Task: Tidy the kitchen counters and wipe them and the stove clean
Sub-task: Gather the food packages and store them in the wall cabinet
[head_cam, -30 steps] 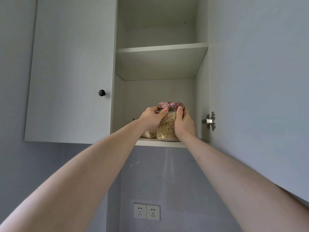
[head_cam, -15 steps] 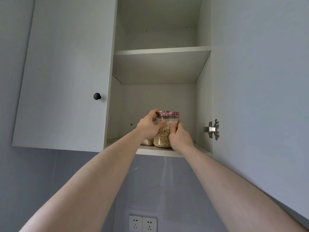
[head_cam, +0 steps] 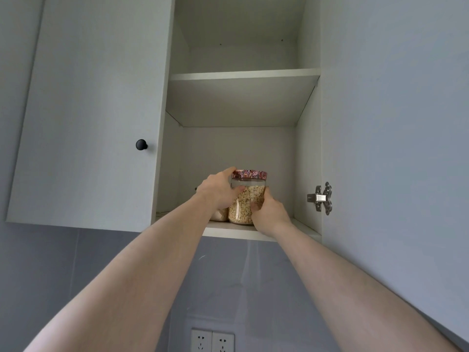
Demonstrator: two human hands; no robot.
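Note:
A glass jar of oats [head_cam: 247,199] with a red patterned lid stands on the bottom shelf [head_cam: 228,231] of an open wall cabinet. My left hand [head_cam: 218,190] grips its left side, fingers up by the lid. My right hand [head_cam: 269,212] grips its lower right side. A second pale jar [head_cam: 219,215] stands just left of it, mostly hidden behind my left wrist.
The cabinet's right door [head_cam: 393,123] hangs open with a metal hinge [head_cam: 321,198] on it. The left door [head_cam: 88,110] is closed and has a black knob [head_cam: 141,144]. An upper shelf [head_cam: 241,74] spans the cabinet. A double wall socket [head_cam: 212,341] sits below.
The jar has gone from near the shelf's front edge to deeper in the cabinet. My right hand slid from the lid down to the jar's lower side.

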